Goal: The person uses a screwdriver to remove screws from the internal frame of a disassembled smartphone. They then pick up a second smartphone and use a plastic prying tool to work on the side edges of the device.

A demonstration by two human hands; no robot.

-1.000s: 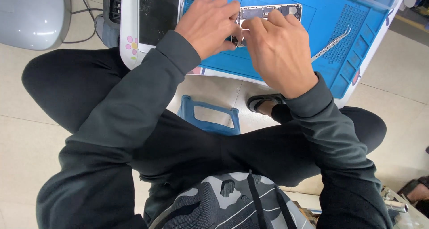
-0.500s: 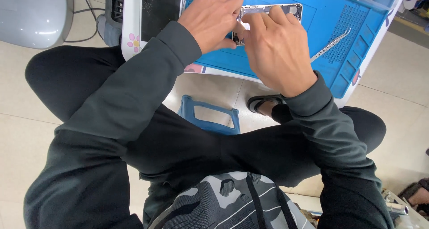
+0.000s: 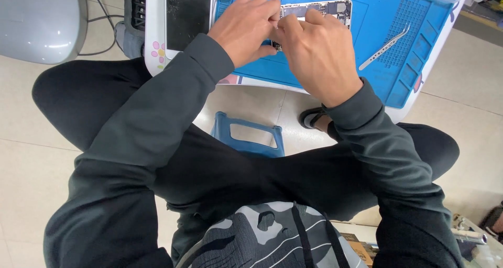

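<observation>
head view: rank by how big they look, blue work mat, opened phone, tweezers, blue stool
1. blue work mat, clearly the largest.
2. blue stool, though mostly hidden under the legs.
3. opened phone, partly covered by the hands.
4. tweezers, thinnest.

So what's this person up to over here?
A person sits on a low blue stool and bends over an opened phone lying on a blue work mat. The left hand and right hand press together at the phone's near end. Metal tweezers lie unused to the right.
</observation>
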